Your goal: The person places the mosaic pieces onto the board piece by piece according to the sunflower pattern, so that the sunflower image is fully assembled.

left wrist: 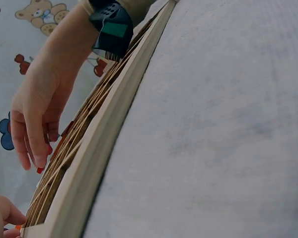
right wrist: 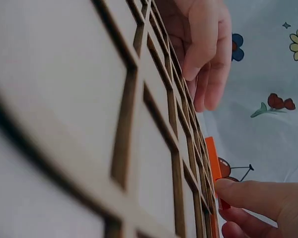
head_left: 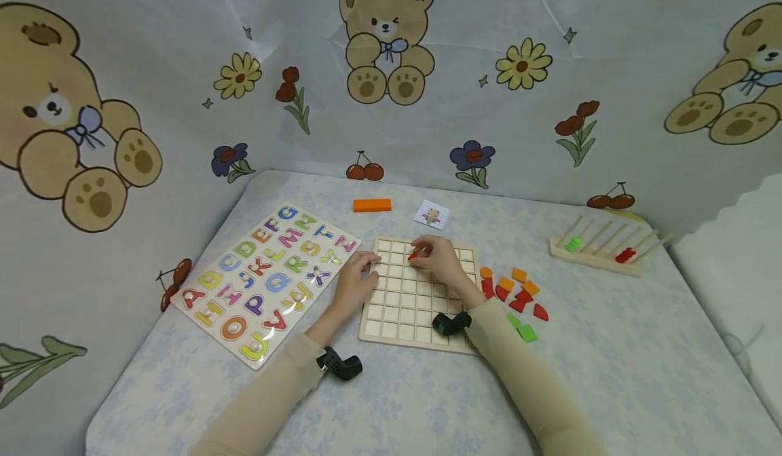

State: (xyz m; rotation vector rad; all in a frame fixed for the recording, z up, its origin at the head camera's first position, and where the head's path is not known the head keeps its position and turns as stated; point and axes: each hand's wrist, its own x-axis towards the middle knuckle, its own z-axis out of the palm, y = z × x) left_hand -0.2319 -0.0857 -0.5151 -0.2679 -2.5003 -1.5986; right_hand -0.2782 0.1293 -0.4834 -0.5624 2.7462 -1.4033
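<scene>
A wooden grid board [head_left: 391, 337] with square cells lies in the middle of the table. Above its upper part, my right hand [head_left: 441, 260] pinches a small red piece [head_left: 413, 256] between thumb and fingertips. The red piece [right wrist: 224, 204] also peeks out below the fingers in the right wrist view; its full shape is hidden. My left hand [head_left: 356, 281] rests at the board's left edge, its fingers relaxed. In the right wrist view the left hand [right wrist: 206, 49] hangs by the far rim of the board.
An alphabet puzzle board [head_left: 277, 283] lies left. Loose red pieces [head_left: 521, 300], orange pieces [head_left: 519, 275] and green pieces [head_left: 527, 333] lie right of the grid. Behind are an orange block [head_left: 372, 205] and a picture card [head_left: 432, 214]. A pegged wooden rack [head_left: 595, 257] stands far right.
</scene>
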